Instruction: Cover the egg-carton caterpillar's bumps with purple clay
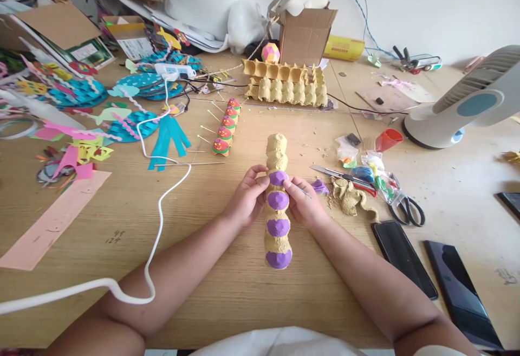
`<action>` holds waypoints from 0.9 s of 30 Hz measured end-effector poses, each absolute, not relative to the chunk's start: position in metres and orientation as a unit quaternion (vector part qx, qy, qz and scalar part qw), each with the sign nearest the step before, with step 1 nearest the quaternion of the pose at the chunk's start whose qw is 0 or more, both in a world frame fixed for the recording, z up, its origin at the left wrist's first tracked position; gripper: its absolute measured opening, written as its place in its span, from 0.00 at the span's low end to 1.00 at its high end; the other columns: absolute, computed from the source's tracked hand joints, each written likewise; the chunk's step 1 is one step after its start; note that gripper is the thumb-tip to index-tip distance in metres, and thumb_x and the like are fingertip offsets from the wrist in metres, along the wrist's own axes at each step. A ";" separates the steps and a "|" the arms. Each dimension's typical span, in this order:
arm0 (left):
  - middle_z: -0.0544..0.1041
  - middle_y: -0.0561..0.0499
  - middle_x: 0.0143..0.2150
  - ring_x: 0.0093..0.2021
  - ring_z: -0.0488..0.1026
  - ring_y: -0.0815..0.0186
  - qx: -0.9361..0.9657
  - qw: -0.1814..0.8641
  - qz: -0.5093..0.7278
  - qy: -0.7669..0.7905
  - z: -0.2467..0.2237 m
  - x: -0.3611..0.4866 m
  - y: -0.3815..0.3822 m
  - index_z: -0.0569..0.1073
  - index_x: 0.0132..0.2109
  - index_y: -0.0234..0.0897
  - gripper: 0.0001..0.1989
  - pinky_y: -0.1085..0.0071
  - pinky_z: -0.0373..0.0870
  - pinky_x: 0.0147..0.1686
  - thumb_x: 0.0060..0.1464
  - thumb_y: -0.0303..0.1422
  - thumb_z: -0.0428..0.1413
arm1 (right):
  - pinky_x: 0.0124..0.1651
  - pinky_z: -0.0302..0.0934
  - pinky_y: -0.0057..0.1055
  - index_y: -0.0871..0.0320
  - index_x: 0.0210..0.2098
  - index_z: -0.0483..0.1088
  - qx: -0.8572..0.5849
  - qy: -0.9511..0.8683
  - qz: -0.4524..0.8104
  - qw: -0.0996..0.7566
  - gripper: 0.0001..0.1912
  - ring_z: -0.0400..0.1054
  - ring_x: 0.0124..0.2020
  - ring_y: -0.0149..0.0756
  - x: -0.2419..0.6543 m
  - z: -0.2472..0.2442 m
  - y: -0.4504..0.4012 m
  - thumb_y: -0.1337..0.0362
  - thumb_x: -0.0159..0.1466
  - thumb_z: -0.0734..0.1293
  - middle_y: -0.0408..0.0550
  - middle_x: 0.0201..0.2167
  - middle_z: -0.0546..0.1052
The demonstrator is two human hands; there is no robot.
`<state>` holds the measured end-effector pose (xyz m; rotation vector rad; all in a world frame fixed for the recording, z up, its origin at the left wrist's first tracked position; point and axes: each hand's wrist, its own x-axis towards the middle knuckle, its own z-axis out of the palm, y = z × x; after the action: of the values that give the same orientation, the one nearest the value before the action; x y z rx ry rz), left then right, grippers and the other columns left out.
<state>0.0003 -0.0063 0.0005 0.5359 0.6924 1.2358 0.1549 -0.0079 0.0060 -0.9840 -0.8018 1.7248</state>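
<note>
Left hand [248, 196] and right hand [304, 200], fingers nearly closed, pinch the carton strip [278, 201]: likely light, crushable, best held there.

My carton strip [278, 215]: tan, four domes purple. My worktop [227, 307]: pale brown, wood-grained. Clay scrap [320, 186]: purple. Decorated strip [228, 124]: red and green, purple-dotted. Fringed paper [166, 134]: blue. Disc [147, 81]: blue, white-dotted. Cup [389, 140]: red. Ball [270, 52]: pink and yellow facets. Fan [449, 122]: white, pale-blue oval. Cable [117, 290]: white.
</note>
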 end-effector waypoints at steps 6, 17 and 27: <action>0.83 0.56 0.34 0.27 0.77 0.69 0.260 0.721 0.561 0.314 0.002 0.001 -0.008 0.70 0.50 0.43 0.28 0.73 0.71 0.28 0.49 0.40 0.75 | 0.34 0.63 0.30 0.53 0.34 0.73 -0.400 -0.296 0.712 0.496 0.23 0.66 0.28 0.30 0.156 0.009 -0.009 0.49 0.52 0.84 0.38 0.28 0.75; 0.85 0.55 0.34 0.33 0.82 0.65 0.280 0.698 0.567 0.338 0.001 0.002 -0.007 0.67 0.47 0.42 0.30 0.73 0.74 0.34 0.45 0.35 0.77 | 0.33 0.61 0.31 0.54 0.32 0.73 -0.395 -0.302 0.724 0.478 0.22 0.65 0.27 0.31 0.157 0.011 -0.009 0.49 0.52 0.84 0.38 0.25 0.75; 0.86 0.55 0.35 0.32 0.82 0.68 0.278 0.693 0.574 0.337 0.001 0.003 -0.006 0.66 0.50 0.43 0.32 0.76 0.72 0.32 0.45 0.37 0.77 | 0.36 0.63 0.31 0.54 0.34 0.75 -0.367 -0.308 0.742 0.469 0.20 0.68 0.29 0.31 0.157 0.007 -0.008 0.49 0.55 0.83 0.39 0.28 0.77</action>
<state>0.0026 -0.0059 0.0005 0.6201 0.7534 1.2824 0.1573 -0.0075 0.0068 -0.8994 -0.7555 1.8178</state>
